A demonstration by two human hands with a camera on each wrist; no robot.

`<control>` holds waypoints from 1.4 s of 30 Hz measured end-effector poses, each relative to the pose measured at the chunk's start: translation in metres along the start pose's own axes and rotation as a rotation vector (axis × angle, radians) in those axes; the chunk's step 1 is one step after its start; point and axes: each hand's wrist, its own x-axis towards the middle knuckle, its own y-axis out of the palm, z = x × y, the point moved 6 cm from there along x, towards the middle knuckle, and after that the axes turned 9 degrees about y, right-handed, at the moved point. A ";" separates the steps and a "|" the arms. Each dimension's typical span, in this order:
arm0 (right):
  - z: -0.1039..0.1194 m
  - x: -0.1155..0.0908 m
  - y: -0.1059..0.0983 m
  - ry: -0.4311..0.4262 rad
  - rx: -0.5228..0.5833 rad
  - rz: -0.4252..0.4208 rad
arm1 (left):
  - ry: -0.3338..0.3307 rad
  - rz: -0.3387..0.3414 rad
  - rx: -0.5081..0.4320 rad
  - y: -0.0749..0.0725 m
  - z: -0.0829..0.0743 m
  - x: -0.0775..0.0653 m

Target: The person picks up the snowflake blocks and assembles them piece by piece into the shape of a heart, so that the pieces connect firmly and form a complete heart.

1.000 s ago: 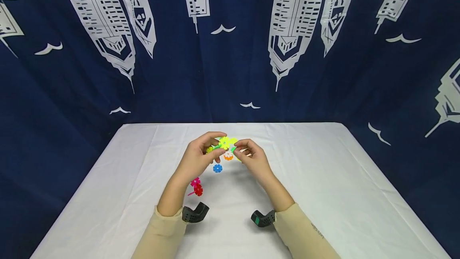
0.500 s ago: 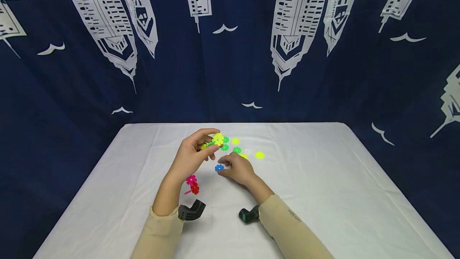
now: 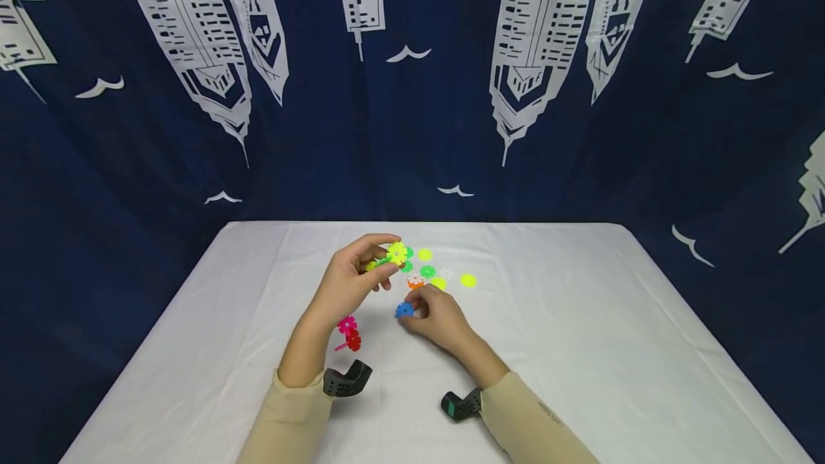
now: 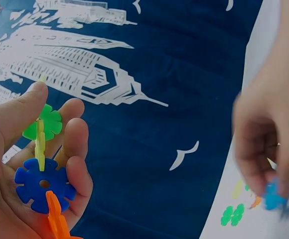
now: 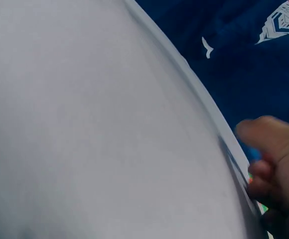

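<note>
My left hand (image 3: 344,281) grips a chain of joined, notched flower-shaped plastic discs, raised over the table. A yellow disc (image 3: 397,253) shows at its upper end in the head view. The left wrist view shows a green disc (image 4: 50,122), a dark blue disc (image 4: 32,181) and an orange disc (image 4: 57,219) of the chain beside the palm. Between thumb and fingers, my right hand (image 3: 441,317) pinches a single light blue disc (image 3: 404,310), to the right of and nearer than the left hand. The right wrist view shows that hand only partly, at its edge.
Behind the right hand lie loose discs: several green ones (image 3: 427,272), yellow ones (image 3: 468,281), and an orange one (image 3: 415,285) by a white one. A pink disc (image 3: 346,324) and a red disc (image 3: 353,340) lie by the left wrist. A navy curtain (image 3: 387,127) hangs behind the white table (image 3: 580,342).
My right hand has come down from beside the chain to the light blue disc on the table and now pinches it. The left hand keeps the chain, shifting only slightly.
</note>
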 end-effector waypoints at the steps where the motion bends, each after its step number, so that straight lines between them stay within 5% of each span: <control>1: -0.002 -0.001 -0.002 0.011 0.039 0.001 | 0.000 0.007 0.000 0.002 0.000 0.001; 7: -0.011 -0.003 -0.016 0.079 0.223 0.014 | -0.018 0.035 0.006 0.011 0.002 0.001; 12: -0.003 -0.007 -0.049 0.101 0.413 -0.007 | -0.030 0.062 -0.008 0.019 0.005 0.000; 19: 0.030 -0.018 -0.095 -0.055 0.678 0.010 | -0.037 0.087 -0.041 0.027 0.003 0.000; 28: 0.061 -0.040 -0.121 -0.264 0.515 -0.204 | -0.027 0.114 -0.062 0.035 0.003 -0.003; 42: 0.070 -0.047 -0.119 -0.389 0.492 -0.316 | -0.035 0.136 -0.025 0.039 -0.001 -0.004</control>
